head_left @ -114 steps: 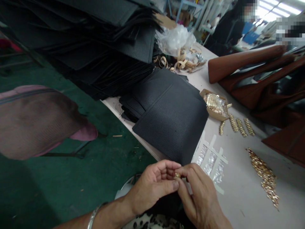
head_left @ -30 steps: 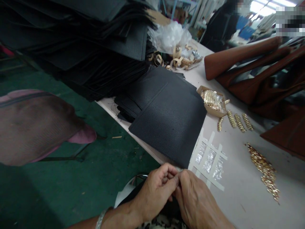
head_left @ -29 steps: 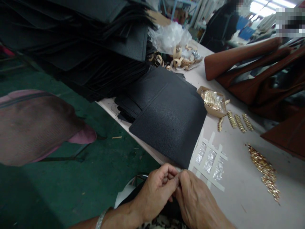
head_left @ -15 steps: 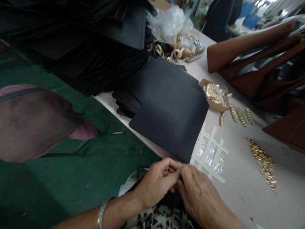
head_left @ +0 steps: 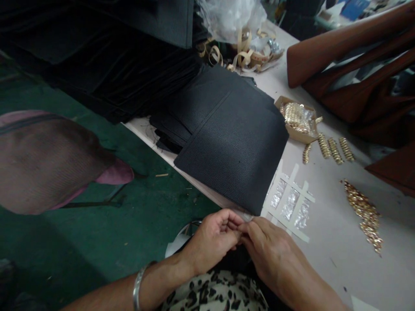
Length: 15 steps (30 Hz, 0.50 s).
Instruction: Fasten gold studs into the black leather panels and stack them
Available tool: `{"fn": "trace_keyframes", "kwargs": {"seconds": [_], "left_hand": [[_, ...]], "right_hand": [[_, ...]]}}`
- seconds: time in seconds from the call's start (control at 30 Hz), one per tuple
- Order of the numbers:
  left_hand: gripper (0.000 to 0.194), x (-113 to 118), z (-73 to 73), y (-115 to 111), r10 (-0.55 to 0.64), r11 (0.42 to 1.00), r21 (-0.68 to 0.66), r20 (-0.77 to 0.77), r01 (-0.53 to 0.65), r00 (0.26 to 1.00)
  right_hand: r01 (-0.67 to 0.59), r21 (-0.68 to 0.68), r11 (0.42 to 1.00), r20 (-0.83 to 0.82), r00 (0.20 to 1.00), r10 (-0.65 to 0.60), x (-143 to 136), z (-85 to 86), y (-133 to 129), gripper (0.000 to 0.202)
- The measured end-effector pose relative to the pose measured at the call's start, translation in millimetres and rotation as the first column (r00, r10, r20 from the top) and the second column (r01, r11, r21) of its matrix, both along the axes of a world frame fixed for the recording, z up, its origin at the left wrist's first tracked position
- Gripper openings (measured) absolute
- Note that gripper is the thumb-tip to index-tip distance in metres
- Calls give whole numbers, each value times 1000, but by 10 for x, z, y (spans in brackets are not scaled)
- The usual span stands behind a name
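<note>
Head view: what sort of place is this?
Probably a bag or leather-goods workshop: black leather-like panels stacked on a worktable, brown bag-like pieces beyond, and a heap of small gold pieces.

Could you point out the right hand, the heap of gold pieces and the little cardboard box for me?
Right hand (head_left: 271, 245): head view, on the back of the hand.
Heap of gold pieces (head_left: 362, 211): head view, near its middle.
Cardboard box (head_left: 301, 137): head view, on its near wall.
</note>
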<state>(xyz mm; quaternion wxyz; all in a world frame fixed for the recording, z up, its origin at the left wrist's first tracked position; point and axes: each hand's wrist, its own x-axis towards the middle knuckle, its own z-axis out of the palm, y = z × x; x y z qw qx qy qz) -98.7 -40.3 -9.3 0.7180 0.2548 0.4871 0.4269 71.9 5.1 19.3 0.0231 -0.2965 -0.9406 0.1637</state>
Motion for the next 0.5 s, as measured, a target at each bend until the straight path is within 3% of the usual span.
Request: {"fn": "trace_keyframes", "kwargs": {"seconds": [0.23, 0.5], "left_hand": [[16, -22, -22, 12, -3, 1000, 1, 20, 3, 1000], [17, -23, 9, 28, -38, 999, -20, 40, 39, 998]], "right_hand": [[-37, -68, 997, 28, 999, 39, 43, 27, 33, 20], [-122, 32, 992, 68, 990, 120, -17, 118, 35, 18]]}}
